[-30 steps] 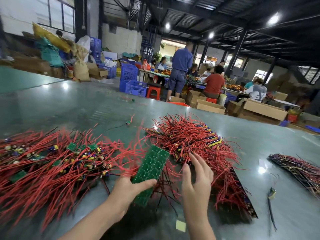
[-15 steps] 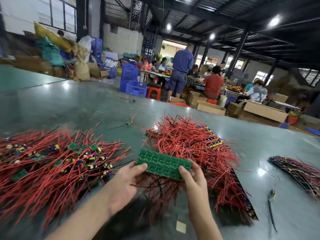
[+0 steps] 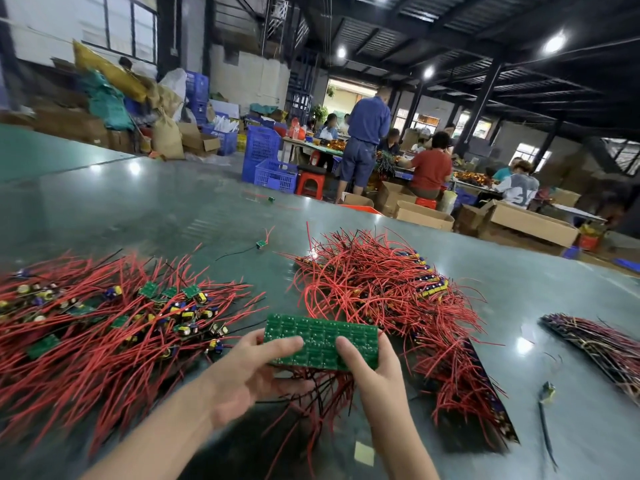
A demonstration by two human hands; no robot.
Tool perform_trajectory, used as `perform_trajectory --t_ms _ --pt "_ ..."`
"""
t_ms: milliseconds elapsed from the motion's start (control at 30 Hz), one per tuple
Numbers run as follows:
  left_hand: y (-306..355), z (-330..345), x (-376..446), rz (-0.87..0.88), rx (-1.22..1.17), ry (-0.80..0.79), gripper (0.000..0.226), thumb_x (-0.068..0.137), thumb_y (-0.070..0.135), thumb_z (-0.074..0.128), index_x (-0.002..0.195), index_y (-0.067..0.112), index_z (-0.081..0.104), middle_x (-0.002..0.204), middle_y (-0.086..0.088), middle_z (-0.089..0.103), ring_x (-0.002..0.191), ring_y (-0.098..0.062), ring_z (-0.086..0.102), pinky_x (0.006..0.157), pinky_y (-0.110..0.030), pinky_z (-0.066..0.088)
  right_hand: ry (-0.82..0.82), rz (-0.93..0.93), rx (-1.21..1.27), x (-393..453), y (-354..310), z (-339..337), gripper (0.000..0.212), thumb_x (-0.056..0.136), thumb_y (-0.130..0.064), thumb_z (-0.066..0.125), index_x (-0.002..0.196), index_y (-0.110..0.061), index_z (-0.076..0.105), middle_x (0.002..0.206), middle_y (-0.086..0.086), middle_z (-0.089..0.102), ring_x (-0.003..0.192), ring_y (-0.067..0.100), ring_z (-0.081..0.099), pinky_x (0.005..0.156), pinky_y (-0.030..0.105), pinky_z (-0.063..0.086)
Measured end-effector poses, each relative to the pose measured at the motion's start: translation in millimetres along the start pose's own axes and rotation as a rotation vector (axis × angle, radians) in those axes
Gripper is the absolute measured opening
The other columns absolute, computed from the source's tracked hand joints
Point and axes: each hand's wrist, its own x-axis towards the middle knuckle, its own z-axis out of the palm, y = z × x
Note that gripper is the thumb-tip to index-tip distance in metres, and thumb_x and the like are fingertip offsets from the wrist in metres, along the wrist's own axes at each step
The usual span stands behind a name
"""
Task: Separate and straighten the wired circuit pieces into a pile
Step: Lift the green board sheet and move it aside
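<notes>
A green circuit panel (image 3: 320,342) is being gripped by the left hand (image 3: 249,370) and right hand (image 3: 375,370). Its long axis is being held from 9 to 3 o'clock. No writing is being made out.

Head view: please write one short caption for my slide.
Both hands hold a green circuit panel between two heaps of red-wired pieces.

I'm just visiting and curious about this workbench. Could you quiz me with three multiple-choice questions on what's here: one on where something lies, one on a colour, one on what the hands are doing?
1. Where is the pile of separated small boards?
A. left of the hands
B. right of the hands
C. on the floor

2. What colour are most wires in the tangled heap?
A. blue
B. red
C. white

3. How is the green panel held?
A. lying untouched
B. one hand only
C. both hands

Answers: 1 A, it spreads along the table's left side. 2 B, red strands dominate. 3 C, the left hand and right hand each grip an end.
</notes>
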Motion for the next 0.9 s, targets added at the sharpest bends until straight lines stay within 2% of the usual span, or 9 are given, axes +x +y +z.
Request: perform_trajectory --t_ms 67,167,333,433,500,633,767,900 --pt "3 -1 0 -0.006 -0.021 0.006 0.046 0.060 0.020 0.083 0.101 0.001 0.071 0.110 -0.021 0.068 0.097 -0.033 0.068 0.073 -0.042 0.058 -0.017 -0.059 -0.036 -1 0 -1 0.037 0.075 -0.031 0.077 0.108 -0.023 0.061 0.101 -0.013 0.070 0.100 0.006 0.064 0.085 0.019 0.050" --pt "2 4 0 0.027 0.054 0.032 0.036 0.062 0.006 0.082 0.096 0.001 0.072 0.109 -0.022 0.068 0.097 -0.032 0.068 0.072 -0.039 0.058 -0.052 -0.108 -0.005 -1 -2 -3 0.023 0.077 -0.022 0.075 0.096 -0.023 0.062 0.090 -0.010 0.072 0.084 0.006 0.068 0.069 0.013 0.050" --pt "-1 10 -2 0.066 0.139 0.097 0.030 0.054 0.003 0.080 0.083 0.004 0.074 0.096 -0.021 0.071 0.081 -0.029 0.071 0.061 -0.032 0.058 -0.062 -0.156 0.002 0 -1 0 0.034 0.069 -0.009 0.081 0.094 -0.019 0.060 0.082 -0.006 0.073 0.072 0.006 0.068 0.063 0.015 0.050" --pt "-2 13 -2 0.118 0.149 0.146 0.028 0.050 0.002 0.080 0.077 0.005 0.075 0.090 -0.021 0.072 0.075 -0.029 0.072 0.059 -0.032 0.058 -0.049 -0.185 -0.001 1 3 1 0.032 0.068 -0.008 0.082 0.089 -0.017 0.059 0.079 -0.002 0.072 0.070 0.010 0.067 0.064 0.020 0.052" --pt "-5 16 -1 0.168 0.172 0.201 0.033 0.046 0.006 0.081 0.078 0.002 0.074 0.088 -0.020 0.073 0.075 -0.030 0.072 0.063 -0.034 0.060 -0.026 -0.214 -0.013 0 4 2 0.032 0.068 -0.008 0.082 0.086 -0.017 0.058 0.078 -0.002 0.071 0.069 0.010 0.067 0.064 0.021 0.052" --pt "-9 20 -1 0.252 0.227 0.277 0.054 0.042 0.014 0.083 0.091 -0.002 0.068 0.088 -0.018 0.073 0.081 -0.030 0.071 0.075 -0.039 0.058 0.032 -0.285 -0.062 -2 3 3 0.034 0.067 -0.008 0.082 0.085 -0.019 0.055 0.076 -0.009 0.070 0.065 0.004 0.065 0.061 0.016 0.050" --pt "-12 21 0 0.306 0.239 0.333 0.027 0.060 -0.006 0.078 0.086 -0.001 0.069 0.085 -0.018 0.074 0.076 -0.029 0.071 0.071 -0.035 0.060 0.083 -0.337 -0.120 -3 2 5 0.038 0.066 -0.010 0.083 0.084 -0.021 0.052 0.079 -0.020 0.068 0.060 -0.006 0.060 0.058 0.008 0.045" --pt "-14 22 0 0.353 0.251 0.363 0.024 0.065 -0.010 0.075 0.085 0.001 0.070 0.082 -0.015 0.074 0.076 -0.027 0.072 0.072 -0.034 0.060 0.148 -0.372 -0.163 -4 2 9 0.042 0.063 -0.010 0.085 0.081 -0.025 0.050 0.077 -0.025 0.066 0.062 -0.006 0.061 0.056 0.004 0.041"
